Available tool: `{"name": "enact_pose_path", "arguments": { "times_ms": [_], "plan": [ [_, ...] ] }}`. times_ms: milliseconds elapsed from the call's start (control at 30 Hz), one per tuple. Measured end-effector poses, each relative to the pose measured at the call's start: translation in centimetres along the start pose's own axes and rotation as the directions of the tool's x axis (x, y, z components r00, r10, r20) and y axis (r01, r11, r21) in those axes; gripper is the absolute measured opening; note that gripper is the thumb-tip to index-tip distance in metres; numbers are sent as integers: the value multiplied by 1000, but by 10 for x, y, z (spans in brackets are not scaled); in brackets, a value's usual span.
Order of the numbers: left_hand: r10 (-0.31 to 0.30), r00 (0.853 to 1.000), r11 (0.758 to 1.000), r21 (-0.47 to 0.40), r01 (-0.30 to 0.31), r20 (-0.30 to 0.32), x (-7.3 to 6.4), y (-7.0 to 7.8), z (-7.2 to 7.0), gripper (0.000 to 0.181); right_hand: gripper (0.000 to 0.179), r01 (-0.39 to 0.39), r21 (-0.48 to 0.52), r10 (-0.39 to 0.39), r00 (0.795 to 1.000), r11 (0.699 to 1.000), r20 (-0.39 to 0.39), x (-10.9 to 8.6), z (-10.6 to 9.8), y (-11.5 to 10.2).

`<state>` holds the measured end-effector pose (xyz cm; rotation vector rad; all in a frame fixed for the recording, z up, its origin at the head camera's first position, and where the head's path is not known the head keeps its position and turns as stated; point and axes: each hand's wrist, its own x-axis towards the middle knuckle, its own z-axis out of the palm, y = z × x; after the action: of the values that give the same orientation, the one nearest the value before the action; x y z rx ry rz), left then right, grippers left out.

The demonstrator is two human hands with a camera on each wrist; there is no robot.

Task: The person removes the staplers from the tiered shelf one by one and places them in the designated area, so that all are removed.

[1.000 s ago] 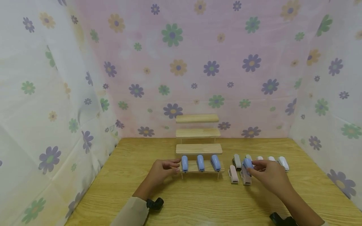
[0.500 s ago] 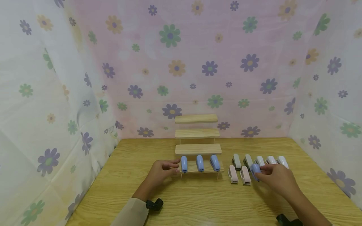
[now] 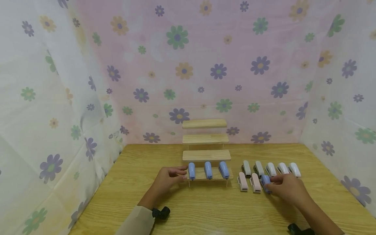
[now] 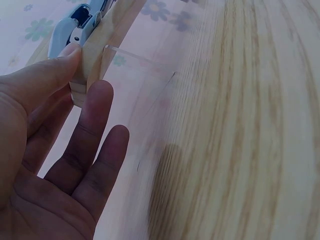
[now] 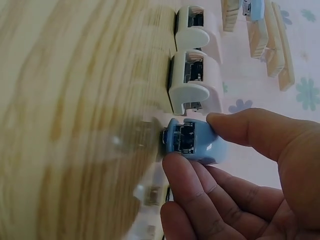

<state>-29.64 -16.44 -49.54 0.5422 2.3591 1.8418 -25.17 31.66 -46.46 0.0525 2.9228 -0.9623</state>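
My right hand (image 3: pixel 289 187) pinches a blue mini stapler (image 3: pixel 266 183) between thumb and fingers at the right end of the front row. Beside it lie two pink mini staplers (image 3: pixel 242 181); in the right wrist view the blue stapler (image 5: pixel 200 140) is low at the wood surface, its front facing the camera. My left hand (image 3: pixel 168 179) holds the left end of the lowest board of a tiered wooden shelf (image 3: pixel 200 174), thumb and fingertips at the board's end in the left wrist view. Three blue mini staplers (image 3: pixel 208 170) stand spaced along that board.
Behind the pink ones is a row of grey (image 3: pixel 246 168) and white mini staplers (image 3: pixel 293 169). The shelf's upper boards (image 3: pixel 205 139) rise toward the flowered back curtain (image 3: pixel 199 65). Similar curtains flank the wooden table (image 3: pixel 205 209).
The right hand has carried the blue stapler from above a pink one, rightward and down to the place beside it. The left hand has stayed at the shelf.
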Motion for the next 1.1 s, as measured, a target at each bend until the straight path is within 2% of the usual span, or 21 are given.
{"name": "enact_pose_path", "arguments": {
  "times_ms": [367,867,1100],
  "plan": [
    [-9,1000,1000,-23,9,-3,1,0,0,21,68,-10,-13,10,1000,1000,12,2,0,3],
    [3,1000,1000,0,-3,-3,-1,-2,1,21,68,-3,-6,3,1000,1000,8,2,3,5],
    [-1,1000,1000,-17,1,0,-1,-1,1,25,69,7,-24,-6,1000,1000,17,0,-2,3]
  ]
}}
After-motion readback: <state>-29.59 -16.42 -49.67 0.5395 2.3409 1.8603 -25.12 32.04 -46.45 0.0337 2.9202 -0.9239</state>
